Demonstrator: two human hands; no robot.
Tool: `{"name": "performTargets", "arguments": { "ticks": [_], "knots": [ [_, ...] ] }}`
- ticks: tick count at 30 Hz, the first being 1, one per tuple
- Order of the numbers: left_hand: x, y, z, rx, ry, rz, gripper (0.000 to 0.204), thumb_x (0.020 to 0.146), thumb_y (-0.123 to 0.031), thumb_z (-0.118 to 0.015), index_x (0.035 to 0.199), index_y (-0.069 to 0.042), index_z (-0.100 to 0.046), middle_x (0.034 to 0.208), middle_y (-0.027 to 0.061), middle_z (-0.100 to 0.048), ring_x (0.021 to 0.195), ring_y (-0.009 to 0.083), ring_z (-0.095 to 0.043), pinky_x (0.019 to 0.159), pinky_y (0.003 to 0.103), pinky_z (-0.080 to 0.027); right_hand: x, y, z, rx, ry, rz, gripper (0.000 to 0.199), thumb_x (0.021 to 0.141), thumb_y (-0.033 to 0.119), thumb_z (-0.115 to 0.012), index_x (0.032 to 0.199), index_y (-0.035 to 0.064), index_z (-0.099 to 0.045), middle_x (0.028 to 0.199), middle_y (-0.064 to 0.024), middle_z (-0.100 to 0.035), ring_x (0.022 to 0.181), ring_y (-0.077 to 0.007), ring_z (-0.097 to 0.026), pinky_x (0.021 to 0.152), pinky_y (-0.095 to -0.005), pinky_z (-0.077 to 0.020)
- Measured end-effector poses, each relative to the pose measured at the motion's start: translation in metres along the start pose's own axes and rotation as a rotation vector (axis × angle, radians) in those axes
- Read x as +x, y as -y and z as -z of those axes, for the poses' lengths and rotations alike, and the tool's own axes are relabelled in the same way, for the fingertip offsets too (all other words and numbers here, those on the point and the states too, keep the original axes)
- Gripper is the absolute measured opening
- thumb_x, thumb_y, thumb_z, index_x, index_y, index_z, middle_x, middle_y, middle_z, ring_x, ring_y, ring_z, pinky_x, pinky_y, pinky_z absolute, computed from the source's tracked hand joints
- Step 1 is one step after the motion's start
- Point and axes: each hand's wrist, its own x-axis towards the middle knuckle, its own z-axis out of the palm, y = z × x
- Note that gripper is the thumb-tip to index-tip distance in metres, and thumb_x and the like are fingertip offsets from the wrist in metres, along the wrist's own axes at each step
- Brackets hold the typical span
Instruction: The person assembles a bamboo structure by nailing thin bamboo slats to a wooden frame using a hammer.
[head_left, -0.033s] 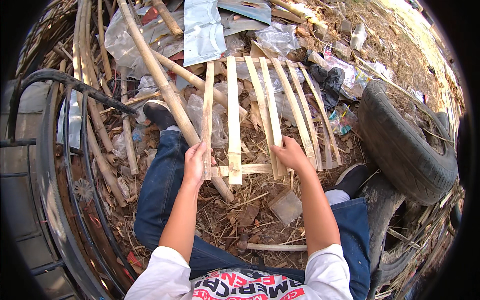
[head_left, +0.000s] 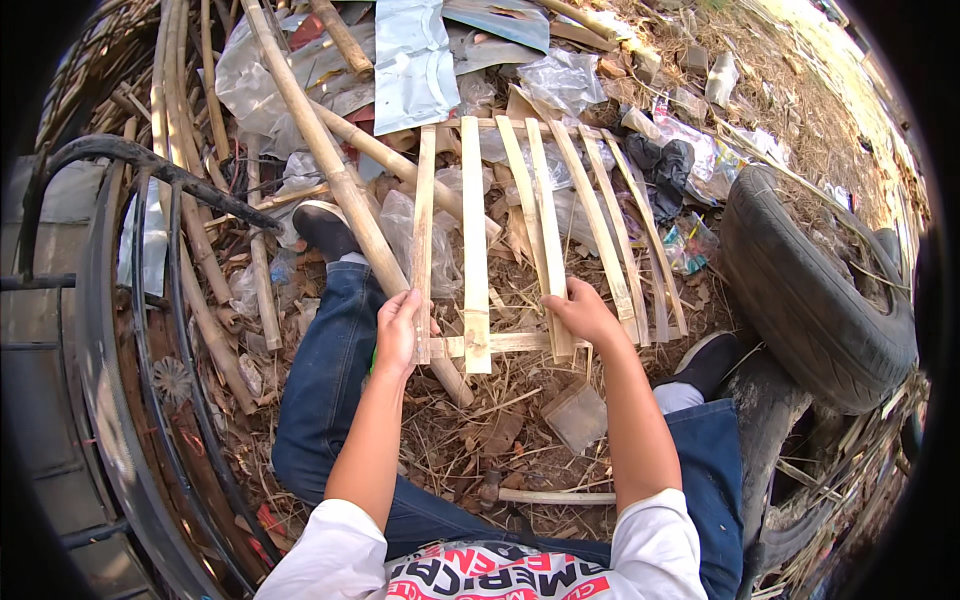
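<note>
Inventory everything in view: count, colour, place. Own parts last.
Slatted bamboo frame: 1, pale yellow, between hands
Wood-handled hammer: 1, pale handle, ground near lap
Square block: 1, grey-brown, below slatted frame
Round bamboo poles: several, tan, upper left
Flat sheets: several, bluish-grey, top centre
Rubber tyre: at least 1, black, right
Barred metal frame: 1, black, left
Crumpled clear plastic: many pieces, upper middle
Left hand: 1, bare, leftmost slat
Right hand: 1, bare, middle slat
</note>
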Motion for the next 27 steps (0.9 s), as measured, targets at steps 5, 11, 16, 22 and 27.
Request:
{"name": "performTargets", "arguments": {
  "ticks": [5, 11, 16, 22, 27],
  "knots": [
    [0.002, -0.015, -0.009, -0.014, 0.024, 0.034, 0.027, 0.101, -0.025, -0.053, 0.092, -0.001, -0.061, 0.071, 0.0051, -0.06, 0.054, 0.0135, -0.06, 0.051, 0.027, -0.049, -0.006, 0.024, -0.001, 0.285, 0.003, 0.011, 0.045, 0.082, 0.014, -0.07, 0.119, -0.0102, -0.059, 0.102, -0.0157, -0.069, 0.088, -0.0183, -0.066, 0.082, -0.0317, -0.0529],
    [-0.003, -0.005, -0.065, -0.064, -0.027, 0.021, 0.024, 0.102, -0.024, -0.053, 0.097, -0.002, -0.06, 0.076, 0.0047, -0.06, 0.054, 0.015, -0.06, 0.05, 0.028, -0.05, -0.006, 0.056, 0.017, 0.317, 0.051, 0.027, 0.044, 0.079, 0.01, -0.07, 0.116, -0.0116, -0.059, 0.098, -0.0159, -0.069, 0.085, -0.0184, -0.066, 0.078, -0.0323, -0.0529],
    [-0.003, 0.018, -0.075, -0.039, -0.002, 0.029, 0.024, 0.105, -0.023, -0.046, 0.098, -0.002, -0.057, 0.073, 0.0045, -0.059, 0.051, 0.0162, -0.061, 0.05, 0.029, -0.05, -0.006, 0.053, 0.026, 0.215, 0.069, 0.008, 0.045, 0.078, 0.01, -0.072, 0.116, -0.0111, -0.059, 0.097, -0.0147, -0.069, 0.082, -0.0175, -0.065, 0.074, -0.0313, -0.0531],
    [-0.006, 0.002, -0.041, 0.022, 0.007, 0.039, 0.026, 0.103, -0.027, -0.051, 0.097, -0.002, -0.059, 0.079, 0.004, -0.059, 0.052, 0.0147, -0.061, 0.048, 0.027, -0.05, -0.005, 0.033, 0.023, 0.216, 0.118, -0.018, 0.051, 0.077, 0.01, -0.071, 0.12, -0.0132, -0.057, 0.103, -0.0199, -0.07, 0.091, -0.0202, -0.068, 0.083, -0.0326, -0.0538],
    [-0.021, 0.007, -0.043, 0.027, -0.028, 0.08, 0.029, 0.103, -0.028, -0.051, 0.097, -0.002, -0.059, 0.078, 0.0042, -0.059, 0.052, 0.0143, -0.061, 0.049, 0.027, -0.05, -0.005, 0.009, 0.016, 0.214, 0.106, -0.017, 0.053, 0.076, 0.008, -0.073, 0.122, -0.0105, -0.056, 0.099, -0.0158, -0.069, 0.085, -0.0195, -0.067, 0.079, -0.0329, -0.0535]
  ]
}}
